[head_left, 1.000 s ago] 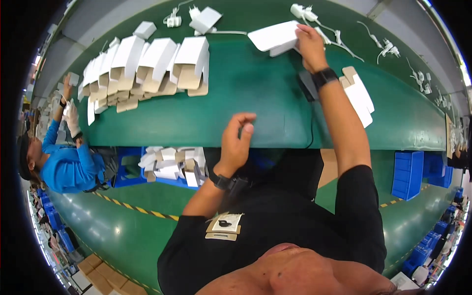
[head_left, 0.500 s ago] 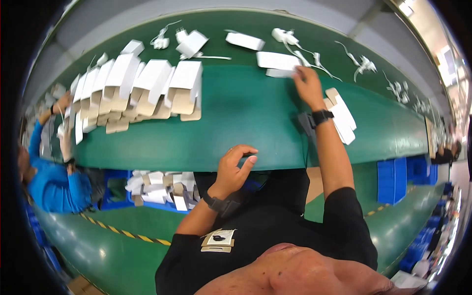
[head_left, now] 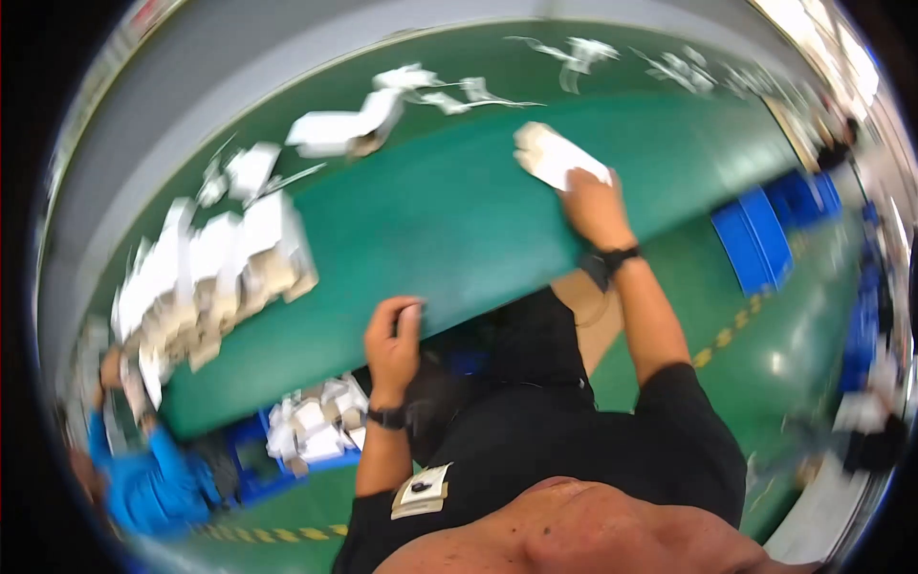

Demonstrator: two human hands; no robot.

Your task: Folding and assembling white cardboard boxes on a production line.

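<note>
My right hand [head_left: 593, 203] rests on the green table [head_left: 449, 230] and grips a flat white carton [head_left: 555, 158] near the table's near edge. My left hand [head_left: 392, 335] sits at the near edge of the table, fingers curled over the rim, holding nothing I can see. A row of open white cartons [head_left: 215, 273] stands at the left of the table. More white cartons [head_left: 344, 129] and white cables [head_left: 574, 53] lie along the far side. The picture is blurred by head motion.
A blue bin [head_left: 306, 435] with white cartons sits below the table at my left. A person in a blue top [head_left: 143, 478] works at the far left. Blue crates [head_left: 765, 234] stand on the green floor at right.
The view has swung and tilted. My right hand has drawn the white carton from the far side toward the near edge. My left hand stays at the table's rim.
</note>
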